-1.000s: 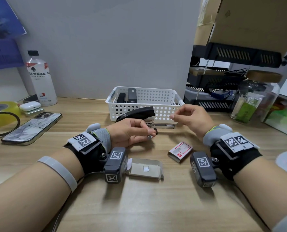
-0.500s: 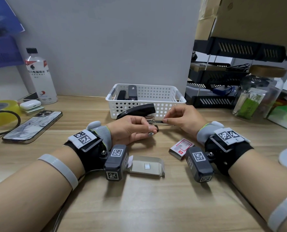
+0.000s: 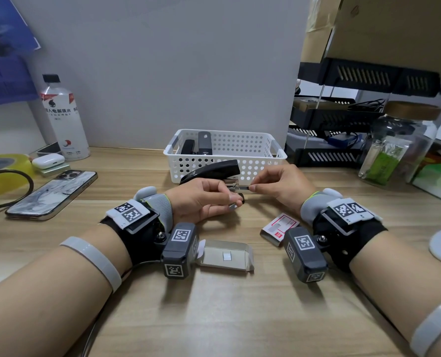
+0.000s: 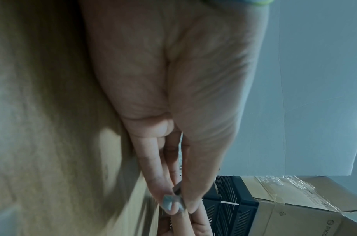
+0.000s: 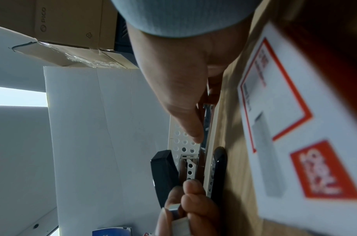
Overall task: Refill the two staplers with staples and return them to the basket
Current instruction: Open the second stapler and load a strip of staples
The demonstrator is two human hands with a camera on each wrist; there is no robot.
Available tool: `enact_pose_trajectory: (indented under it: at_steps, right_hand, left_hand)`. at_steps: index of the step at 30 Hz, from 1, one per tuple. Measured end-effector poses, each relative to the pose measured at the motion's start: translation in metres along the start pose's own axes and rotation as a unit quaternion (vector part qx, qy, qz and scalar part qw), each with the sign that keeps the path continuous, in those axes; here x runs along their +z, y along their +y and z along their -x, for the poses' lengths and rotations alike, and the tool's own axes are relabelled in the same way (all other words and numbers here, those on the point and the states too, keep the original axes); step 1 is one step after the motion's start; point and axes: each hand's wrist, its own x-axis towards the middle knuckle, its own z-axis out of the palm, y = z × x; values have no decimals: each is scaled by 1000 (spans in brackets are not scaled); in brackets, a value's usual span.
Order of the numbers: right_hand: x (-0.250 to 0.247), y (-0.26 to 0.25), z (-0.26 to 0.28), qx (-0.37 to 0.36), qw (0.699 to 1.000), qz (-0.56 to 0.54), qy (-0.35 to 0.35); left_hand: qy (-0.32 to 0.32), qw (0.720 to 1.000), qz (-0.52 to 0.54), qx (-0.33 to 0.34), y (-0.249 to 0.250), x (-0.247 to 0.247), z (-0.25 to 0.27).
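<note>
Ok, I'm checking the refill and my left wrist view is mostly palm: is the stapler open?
Observer: Yes. In the head view the left hand holds the black stapler with its top cover raised.
Operator: And the right hand?
Observer: The right hand pinches a strip of staples at the stapler's open metal channel; whether it is seated, I cannot tell.
Operator: Anything in the basket?
Observer: Two dark objects stand in the left end of the white basket.

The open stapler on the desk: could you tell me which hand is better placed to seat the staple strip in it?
Probably the right hand: it pinches the staple strip at the stapler channel, while the left hand steadies the stapler.
</note>
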Motion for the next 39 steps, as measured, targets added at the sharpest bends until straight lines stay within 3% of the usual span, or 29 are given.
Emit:
enact_pose_trajectory:
  at_steps: [14, 18, 22, 25, 31, 39]
  right_hand:
    - [-4, -13, 8, 78, 997, -1, -13]
    - [-7, -25, 14, 6, 999, -31, 9]
    - [-5, -42, 27, -84, 989, -57, -103]
    - [4, -51, 35, -99, 978, -74, -167]
    - [21, -50, 34, -88, 991, -11, -101]
    - [20, -47, 34, -67, 992, 8, -105]
  left_hand:
    - [-4, 1000, -5, -1, 0, -1, 1]
    - [-5, 1000, 1, 2, 1, -1, 1]
    - [-12, 1000, 14, 10, 1, -2, 0]
    - [-7, 999, 39, 17, 0, -2, -1]
    - [6, 999, 46, 25, 1, 4, 1]
    - [5, 999, 31, 31, -2, 1, -1]
